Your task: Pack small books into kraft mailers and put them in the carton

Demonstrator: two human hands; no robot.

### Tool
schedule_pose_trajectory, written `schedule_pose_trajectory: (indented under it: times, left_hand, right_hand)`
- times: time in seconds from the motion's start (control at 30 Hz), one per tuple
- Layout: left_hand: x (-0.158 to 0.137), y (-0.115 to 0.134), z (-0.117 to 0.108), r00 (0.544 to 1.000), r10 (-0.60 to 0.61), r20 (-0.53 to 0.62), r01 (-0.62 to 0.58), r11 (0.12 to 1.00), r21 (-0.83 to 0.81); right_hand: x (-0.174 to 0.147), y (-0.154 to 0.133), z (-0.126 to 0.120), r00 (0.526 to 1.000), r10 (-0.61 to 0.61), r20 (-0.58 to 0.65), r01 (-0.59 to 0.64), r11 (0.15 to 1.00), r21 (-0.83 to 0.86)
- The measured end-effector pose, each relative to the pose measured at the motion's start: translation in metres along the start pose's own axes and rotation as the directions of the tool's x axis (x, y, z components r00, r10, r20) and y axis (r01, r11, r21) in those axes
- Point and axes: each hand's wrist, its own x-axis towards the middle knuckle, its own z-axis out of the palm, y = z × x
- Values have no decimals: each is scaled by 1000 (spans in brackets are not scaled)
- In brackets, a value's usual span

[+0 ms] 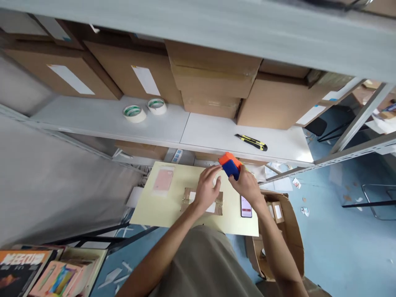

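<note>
My right hand (246,185) is closed around an orange-and-blue handheld tool (231,167), held above the far edge of the small cream table (173,214). I cannot make out the tool's exact kind. Close to its left side is my left hand (208,187), with thumb and fingers apart and curved. A small whitish patch shows between them, too unclear to name. Beneath my left hand lies a small brown cardboard box (218,205) with shiny tape and white labels, partly hidden by the hand and wrist. A lit phone (246,206) lies at the table's right.
A pink card in a clear sleeve (163,180) lies on the table's left. On the shelf (210,130) are two tape rolls (134,114), a yellow-and-black utility knife (251,142) and large cartons (213,82). An open carton (292,235) holding small boxes stands at right.
</note>
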Motion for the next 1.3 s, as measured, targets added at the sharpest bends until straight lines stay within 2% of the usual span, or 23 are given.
schedule_pose_trajectory:
  times: [0.1,0.17,0.27,0.43,0.53,0.63,0.7,0.73,0.8,0.87,0.93,1.0,1.1,1.2,1.3]
  left_hand:
    - [40,10,6,996,85,-41,-86,996,-17]
    - [61,6,4,994,78,-71,-80,996,-28]
    - [80,-7,-6,998,17,-57,-21,997,-77]
    - [68,-25,-31,983,-177,-41,166,967,-192]
    - [44,-37,-41,948,-315,-52,295,926,-236]
    - [10,-59,-53,892,-449,-53,425,873,-238]
    - [-21,-78,-63,844,-534,-47,516,833,-199]
    - [-38,-87,-67,816,-576,-39,563,809,-171]
    - [-74,-104,-75,746,-665,-6,660,742,-120]
    - [-108,-113,-76,655,-754,49,755,651,-85]
    - [-133,-114,-73,589,-795,144,808,586,-67]
    - [-146,-109,-67,579,-781,236,809,586,-43]
    - [-149,-104,-60,612,-741,276,752,653,88]
    - [-145,-109,-58,636,-723,269,691,689,220]
    - [-135,-123,-54,652,-704,283,664,710,235]
  right_hand:
    - [29,-37,-22,988,-109,-107,112,993,23]
    - [51,-57,-29,971,-165,-175,168,986,-2]
    - [83,-78,-26,940,-229,-255,215,973,-81]
    - [129,-85,-4,915,-277,-292,229,955,-188]
    - [137,-77,7,861,-328,-389,272,942,-195]
    - [118,-61,24,778,-352,-521,330,934,-138]
    - [88,-43,43,765,-341,-546,368,928,-64]
    - [69,-33,56,784,-324,-530,373,928,-16]
    - [28,-11,86,853,-256,-455,330,940,88]
    - [-13,10,120,938,-118,-325,187,964,190]
    - [-47,26,152,985,15,-170,37,954,297]
    - [-72,33,177,993,103,-64,-72,926,371]
    - [-87,33,197,986,167,10,-155,889,430]
    - [-83,30,203,969,246,14,-226,865,449]
    - [-66,33,202,956,290,51,-277,824,494]
